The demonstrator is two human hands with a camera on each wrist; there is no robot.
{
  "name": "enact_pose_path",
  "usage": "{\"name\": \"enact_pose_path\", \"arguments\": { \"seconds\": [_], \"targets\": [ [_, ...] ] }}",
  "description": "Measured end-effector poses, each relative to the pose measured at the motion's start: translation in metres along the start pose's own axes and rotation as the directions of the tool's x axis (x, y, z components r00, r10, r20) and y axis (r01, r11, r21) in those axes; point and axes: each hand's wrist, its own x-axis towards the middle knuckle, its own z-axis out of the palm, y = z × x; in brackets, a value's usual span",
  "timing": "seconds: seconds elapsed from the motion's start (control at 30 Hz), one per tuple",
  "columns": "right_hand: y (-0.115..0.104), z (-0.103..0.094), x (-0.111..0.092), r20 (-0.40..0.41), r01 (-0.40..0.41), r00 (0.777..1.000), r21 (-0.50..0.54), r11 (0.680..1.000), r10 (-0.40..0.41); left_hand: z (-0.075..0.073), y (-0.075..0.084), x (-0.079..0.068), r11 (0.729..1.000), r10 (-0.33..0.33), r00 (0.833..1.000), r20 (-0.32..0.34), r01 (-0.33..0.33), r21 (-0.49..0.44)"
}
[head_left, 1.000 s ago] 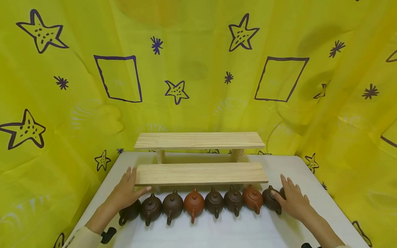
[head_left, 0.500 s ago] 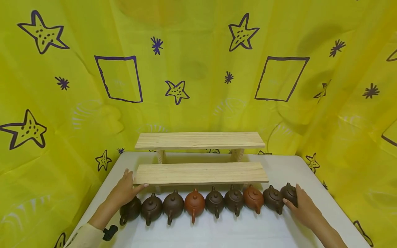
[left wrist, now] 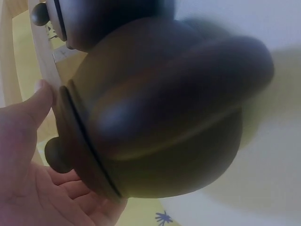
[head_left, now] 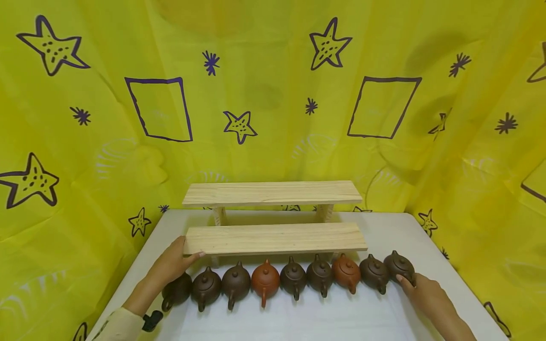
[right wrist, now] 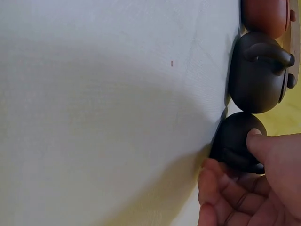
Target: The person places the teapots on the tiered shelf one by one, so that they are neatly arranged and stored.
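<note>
My left hand reaches over the leftmost dark brown teapot, its thumb along the front left corner of the lower wooden shelf. In the left wrist view, that teapot fills the middle, handle towards the camera, with the thumb on the shelf edge and relaxed fingers beyond the lid. At the right end of the row, my right hand holds the last dark teapot by its handle side. The right wrist view has the thumb on this teapot's body and curled fingers by the handle.
Between the end pots stand several more teapots, dark brown and reddish, including an orange-red one. A higher wooden shelf rises behind the lower one. A white table lies beneath, with a yellow patterned curtain around it.
My right hand has moved from above the right-end teapots to the last one's side, then down to its handle. My left hand stays at the shelf corner, its fingers slightly lower.
</note>
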Motion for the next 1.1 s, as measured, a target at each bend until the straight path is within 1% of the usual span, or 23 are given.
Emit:
{"name": "enact_pose_path", "arguments": {
  "seconds": [0.1,0.27,0.37,0.6,0.73,0.97,1.1],
  "targets": [
    [0.000,0.002,0.001,-0.045,0.062,0.997,-0.007,0.998,-0.062,0.001,-0.001,0.000,1.000,0.020,1.000,-0.006,-0.020,-0.019],
    [-0.001,0.004,0.002,-0.069,0.096,0.993,-0.010,0.995,-0.096,0.001,-0.003,0.000,1.000,0.015,1.000,-0.014,-0.015,-0.016],
    [-0.001,0.006,0.003,-0.068,0.093,0.993,-0.002,0.996,-0.093,-0.001,-0.005,0.000,1.000,0.004,1.000,-0.013,-0.004,-0.010],
    [0.001,0.010,0.002,-0.111,0.106,0.988,0.017,0.994,-0.103,-0.003,-0.007,0.001,1.000,-0.006,1.000,0.000,0.006,-0.004],
    [-0.001,0.010,0.001,-0.117,0.102,0.988,0.025,0.994,-0.098,-0.003,-0.009,0.001,1.000,-0.011,1.000,-0.002,0.011,0.004],
    [-0.003,0.009,0.000,-0.130,0.084,0.989,0.052,0.995,-0.076,-0.001,-0.011,-0.001,1.000,-0.009,1.000,0.005,0.009,-0.010],
    [-0.004,0.006,0.001,-0.169,0.097,0.982,0.051,0.994,-0.088,0.001,-0.012,-0.001,1.000,0.008,1.000,0.005,-0.008,-0.025]
  ]
}}
